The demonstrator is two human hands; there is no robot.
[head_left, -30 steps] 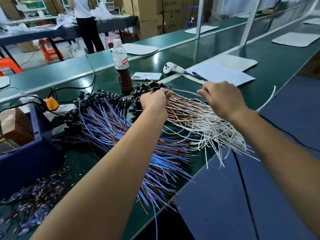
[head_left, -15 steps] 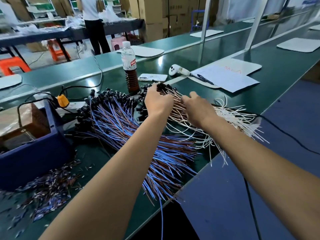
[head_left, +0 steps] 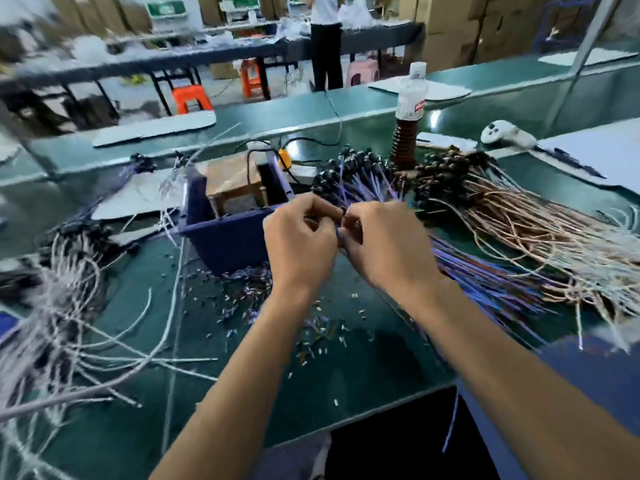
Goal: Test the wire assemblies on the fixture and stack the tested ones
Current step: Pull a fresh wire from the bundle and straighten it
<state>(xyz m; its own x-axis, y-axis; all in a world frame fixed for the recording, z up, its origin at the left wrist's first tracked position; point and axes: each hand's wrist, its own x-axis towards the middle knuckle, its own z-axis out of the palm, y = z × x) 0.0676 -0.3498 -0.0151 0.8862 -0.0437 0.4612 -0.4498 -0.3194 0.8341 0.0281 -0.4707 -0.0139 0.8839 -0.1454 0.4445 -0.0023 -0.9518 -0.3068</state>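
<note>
Where hands meet, bottle [head_left: 410, 109] label unreadable, blurred

Left hand [head_left: 300, 237] and right hand [head_left: 381, 240] meet, fingers seemingly curled.

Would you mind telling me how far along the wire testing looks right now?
Which piles are tested isn't shown. In hand: left hand and right hand pinch a small part together beside the blue bin. Large piles of blue wires and brown-white wires remain alongside.

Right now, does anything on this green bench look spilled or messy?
Yes. Small wire offcuts lie scattered over the green bench top, in front of the dark blue plastic bin, like loose trimmings. Motion blur hides finer detail.
</note>
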